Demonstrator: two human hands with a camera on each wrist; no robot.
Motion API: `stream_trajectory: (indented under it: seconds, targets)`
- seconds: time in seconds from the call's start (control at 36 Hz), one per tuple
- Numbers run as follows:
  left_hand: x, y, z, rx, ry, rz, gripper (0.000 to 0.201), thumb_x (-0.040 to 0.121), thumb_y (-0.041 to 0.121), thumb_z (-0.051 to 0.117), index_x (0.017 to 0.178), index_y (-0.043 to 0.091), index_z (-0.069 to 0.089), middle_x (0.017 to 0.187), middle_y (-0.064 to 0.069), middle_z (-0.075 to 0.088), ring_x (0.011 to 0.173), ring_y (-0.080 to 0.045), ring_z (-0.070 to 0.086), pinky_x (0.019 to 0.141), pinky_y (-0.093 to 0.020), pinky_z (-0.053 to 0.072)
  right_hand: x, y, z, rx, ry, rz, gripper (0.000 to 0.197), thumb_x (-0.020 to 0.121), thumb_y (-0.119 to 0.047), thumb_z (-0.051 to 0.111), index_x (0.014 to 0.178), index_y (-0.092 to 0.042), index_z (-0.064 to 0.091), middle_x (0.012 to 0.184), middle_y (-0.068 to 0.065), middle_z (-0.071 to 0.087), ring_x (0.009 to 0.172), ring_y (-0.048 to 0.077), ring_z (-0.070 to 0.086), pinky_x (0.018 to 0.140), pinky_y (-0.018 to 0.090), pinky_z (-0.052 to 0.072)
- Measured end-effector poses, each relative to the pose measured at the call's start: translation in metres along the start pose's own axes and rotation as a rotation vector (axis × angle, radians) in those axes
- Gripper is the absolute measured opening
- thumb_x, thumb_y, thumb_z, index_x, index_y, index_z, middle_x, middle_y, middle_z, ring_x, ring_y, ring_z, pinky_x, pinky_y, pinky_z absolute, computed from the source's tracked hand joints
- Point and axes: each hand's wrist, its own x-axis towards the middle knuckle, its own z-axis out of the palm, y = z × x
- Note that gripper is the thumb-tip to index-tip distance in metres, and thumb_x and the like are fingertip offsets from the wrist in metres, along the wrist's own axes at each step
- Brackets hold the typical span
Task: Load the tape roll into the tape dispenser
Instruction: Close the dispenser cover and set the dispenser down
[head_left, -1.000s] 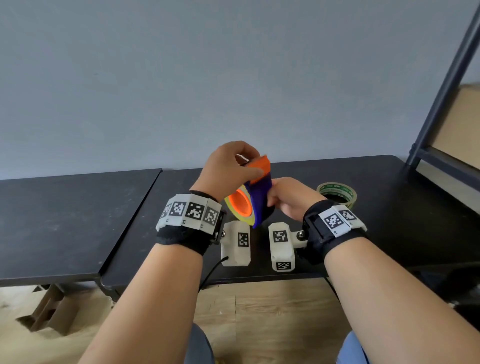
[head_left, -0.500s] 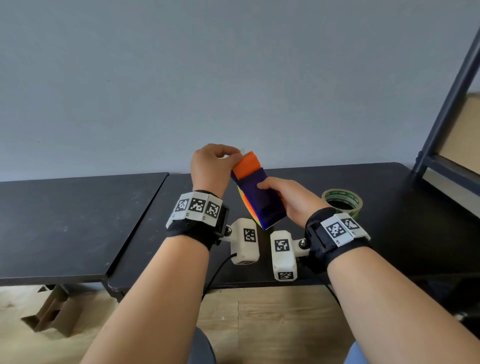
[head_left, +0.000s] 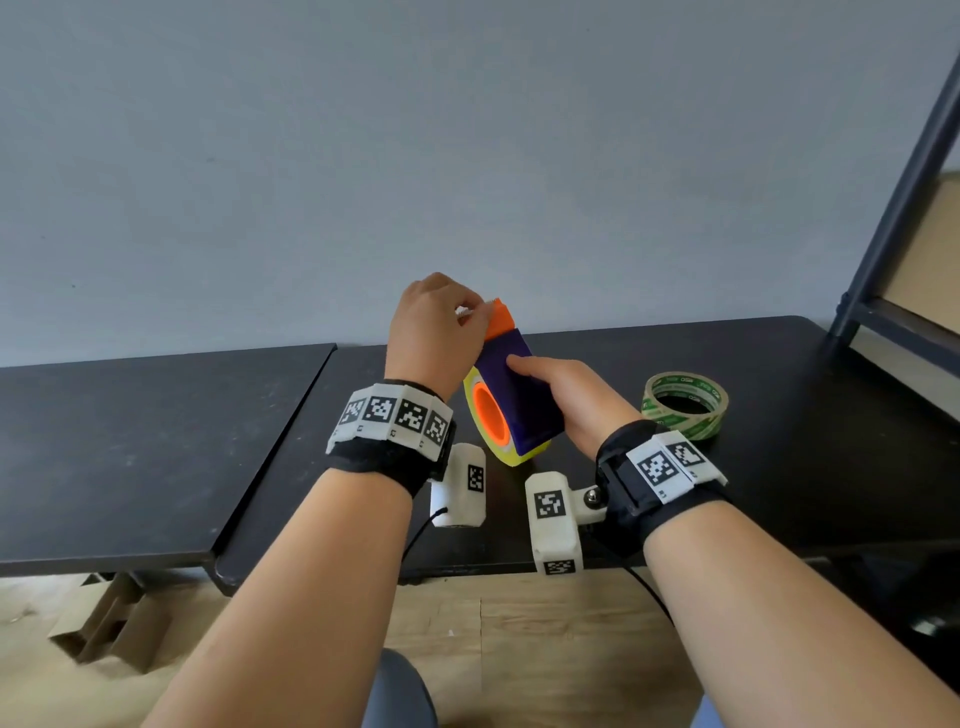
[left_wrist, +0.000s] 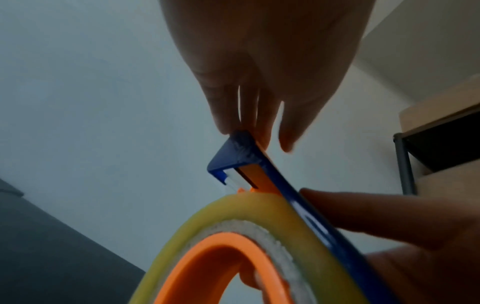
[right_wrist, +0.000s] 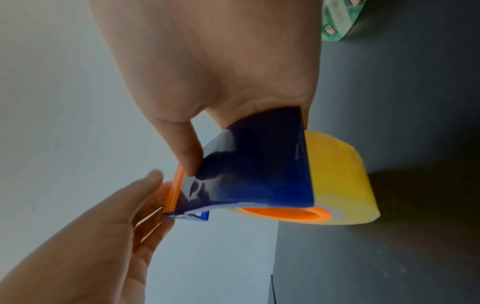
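A blue tape dispenser (head_left: 519, 400) with an orange cutter end (head_left: 503, 321) is held above the black table (head_left: 779, 395), cutter end tilted up and away. A yellow tape roll (head_left: 475, 387) sits on its orange hub (head_left: 489, 415). My right hand (head_left: 537, 376) grips the blue body, thumb (right_wrist: 185, 156) on its flat side. My left hand (head_left: 480, 314) pinches the cutter end with its fingertips (left_wrist: 259, 131). The left wrist view shows the yellow tape roll (left_wrist: 246, 218) close up under the blue frame (left_wrist: 298, 197). Whether a tape strip is in the pinch I cannot tell.
A second roll with green print (head_left: 685, 405) lies flat on the table to the right of my right hand. A dark metal shelf frame (head_left: 893, 208) stands at the right edge. Another black table (head_left: 130, 441) adjoins on the left.
The dispenser has tilted so its orange cutter end points up and away. My left hand slid from over the roll to that end. My right hand kept its grip.
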Motion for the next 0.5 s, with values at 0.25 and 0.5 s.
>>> stream_trajectory:
  seconds: [0.25,0.5]
  targets:
    - [-0.01,-0.009,0.002,0.18,-0.037,0.144,0.025,0.09,0.027,0.063,0.106,0.012,0.074,0.107,-0.001,0.066,0.106,-0.021,0.054,0.08,-0.021,0.035,0.002,-0.002,0.004,-0.026,0.025,0.003,0.043,0.082,-0.039,0.07,0.113,-0.009,0.068,0.109,0.011,0.073,0.103,0.028,0.068,0.099,0.043,0.051]
    - [-0.02,-0.017,0.011,0.282,-0.091,0.225,0.034,0.1,0.017,0.047,0.131,0.006,0.059,0.126,-0.01,0.064,0.119,-0.029,0.056,0.092,-0.035,0.048,0.003,-0.005,0.01,-0.056,0.084,0.012,0.041,0.083,-0.043,0.069,0.107,-0.009,0.067,0.106,0.012,0.073,0.1,0.029,0.069,0.1,0.045,0.051]
